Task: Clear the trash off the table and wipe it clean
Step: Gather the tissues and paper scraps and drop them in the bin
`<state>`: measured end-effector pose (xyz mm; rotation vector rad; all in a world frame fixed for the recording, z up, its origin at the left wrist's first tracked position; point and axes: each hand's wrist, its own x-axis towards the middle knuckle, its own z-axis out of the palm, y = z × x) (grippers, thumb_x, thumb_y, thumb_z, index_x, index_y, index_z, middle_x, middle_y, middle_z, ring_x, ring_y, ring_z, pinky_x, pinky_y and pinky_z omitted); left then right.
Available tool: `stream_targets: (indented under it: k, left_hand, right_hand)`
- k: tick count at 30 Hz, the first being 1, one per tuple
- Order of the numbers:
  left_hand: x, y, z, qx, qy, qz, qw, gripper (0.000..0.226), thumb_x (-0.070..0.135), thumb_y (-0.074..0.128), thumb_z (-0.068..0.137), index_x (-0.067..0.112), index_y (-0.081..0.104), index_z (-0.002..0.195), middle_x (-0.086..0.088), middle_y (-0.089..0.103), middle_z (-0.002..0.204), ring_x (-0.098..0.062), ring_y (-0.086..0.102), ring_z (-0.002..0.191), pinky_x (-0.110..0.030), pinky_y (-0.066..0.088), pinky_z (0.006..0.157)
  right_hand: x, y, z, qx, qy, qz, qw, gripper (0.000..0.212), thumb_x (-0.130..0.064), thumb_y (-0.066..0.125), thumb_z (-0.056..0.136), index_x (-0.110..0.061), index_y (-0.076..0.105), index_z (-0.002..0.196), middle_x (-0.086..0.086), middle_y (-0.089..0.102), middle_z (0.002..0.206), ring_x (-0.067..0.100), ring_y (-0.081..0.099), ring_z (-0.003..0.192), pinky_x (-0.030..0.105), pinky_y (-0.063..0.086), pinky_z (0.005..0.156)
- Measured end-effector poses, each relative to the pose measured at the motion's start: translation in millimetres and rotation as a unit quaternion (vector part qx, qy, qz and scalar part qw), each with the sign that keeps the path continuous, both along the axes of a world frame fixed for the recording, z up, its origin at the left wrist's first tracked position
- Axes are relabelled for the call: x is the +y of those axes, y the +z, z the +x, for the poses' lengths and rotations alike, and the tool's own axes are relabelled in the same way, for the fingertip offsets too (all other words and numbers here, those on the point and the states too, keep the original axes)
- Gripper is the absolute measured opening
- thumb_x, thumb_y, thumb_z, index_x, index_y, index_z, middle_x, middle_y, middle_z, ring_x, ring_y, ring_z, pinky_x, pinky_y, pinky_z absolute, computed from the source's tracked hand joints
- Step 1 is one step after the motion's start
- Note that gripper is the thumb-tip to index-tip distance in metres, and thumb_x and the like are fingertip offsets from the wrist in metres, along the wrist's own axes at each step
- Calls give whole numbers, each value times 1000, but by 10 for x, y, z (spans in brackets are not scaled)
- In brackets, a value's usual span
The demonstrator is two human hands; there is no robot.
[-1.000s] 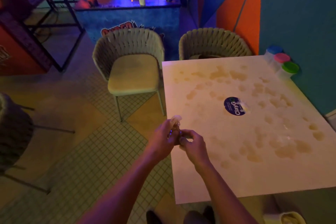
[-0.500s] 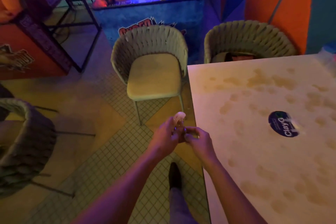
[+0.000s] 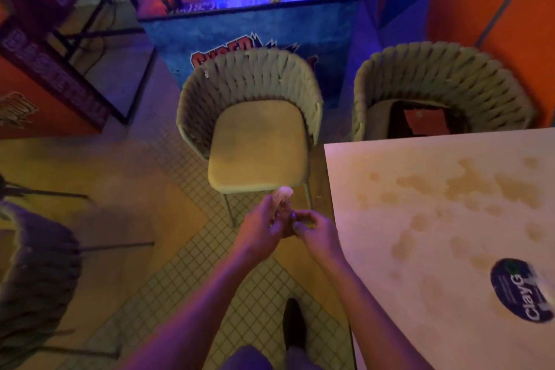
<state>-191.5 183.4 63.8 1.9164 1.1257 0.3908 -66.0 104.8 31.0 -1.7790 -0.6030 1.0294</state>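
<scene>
Holding pale crumpled trash scrap (image 3: 281,194), left hand (image 3: 264,230) closed on it, scrap poking up past fingers toward chair (image 3: 255,144). Right hand (image 3: 315,231) touching left, fingers pinched; whether scrap is gripped too, cannot tell. Both hands held over floor, just left of table (image 3: 435,219) edge. Stained tabletop lies to right, right hand nearer. Sticker (image 3: 521,290) on table.

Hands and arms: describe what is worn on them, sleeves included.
Both forearms are bare up to the frame's bottom edge: no sleeves, gloves or watch show. The left hand and right hand wear no bracelet. The picture is too blurred to tell whether any finger carries a ring.
</scene>
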Motion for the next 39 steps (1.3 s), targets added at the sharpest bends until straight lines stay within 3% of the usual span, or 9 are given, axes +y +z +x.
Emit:
stream_targets:
  k: [3,7,10,13,19,27,30,35,39]
  left_hand:
    - [348,-17,100,10,15,-3,1000,13,38,58,98,31,60,109,8,71,89,-10,66,76,-31,51,69]
    - [815,-53,229,14,16,-8,1000,19,40,58,96,28,60,111,5,71,93,-16,67,81,-32,51,70]
    - [1216,-77,340,14,10,-11,1000,14,35,60,98,26,61,109,7,69,92,-14,65,81,-28,45,69]
    - [1657,-120,464,3,-8,-8,1000,17,32,60,98,28,61,114,11,67,92,-9,63,81,-26,45,70]
    - [2572,-225,745,6,-40,-37,999,7,36,60,97,39,55,102,14,69,90,-4,64,81,-26,48,71]
    - [3510,-374,1110,19,-51,-59,997,11,39,58,98,36,59,109,14,68,88,-3,64,77,-25,47,68]
    - [3808,-475,1263,35,-47,-62,996,8,47,54,99,40,53,94,10,69,89,-8,66,79,-29,49,67]
    - [4267,-660,1621,54,-36,-83,994,12,46,54,99,38,55,91,16,64,78,11,56,69,-8,36,56]
    - [4581,-890,1913,71,-13,-118,990,14,36,58,99,31,64,111,14,63,84,2,57,73,-5,37,58]
  right_hand:
    - [376,-15,101,7,4,-5,1000,23,-2,68,86,-24,69,95,-15,70,88,1,65,80,29,54,82]
    - [847,-54,230,5,6,-18,1000,21,-3,68,87,-21,69,98,-13,70,90,-3,64,81,26,54,82]
    - [1236,-114,344,6,12,-29,999,21,-4,68,87,-17,69,103,-5,71,97,9,67,90,31,55,85]
    - [1662,-163,471,20,1,-36,999,20,-5,69,88,-16,68,105,-3,71,98,15,69,91,34,56,85]
    - [2515,-247,723,9,-34,-69,997,21,-3,69,86,-17,70,102,-1,73,98,18,70,92,37,56,86]
    - [3416,-442,1041,-7,-47,-101,994,25,-12,72,84,-36,66,82,-13,73,90,14,69,83,39,56,81]
    - [3723,-546,1168,0,-48,-109,993,25,-10,70,85,-34,65,81,-10,72,89,13,66,79,39,55,81]
    - [4181,-831,1491,5,-50,-109,993,23,-7,70,84,-30,68,87,-5,74,92,16,69,84,39,56,81]
    - [4534,-1094,1775,13,-36,-132,991,22,-7,69,85,-27,68,92,-6,72,91,16,68,85,34,56,79]
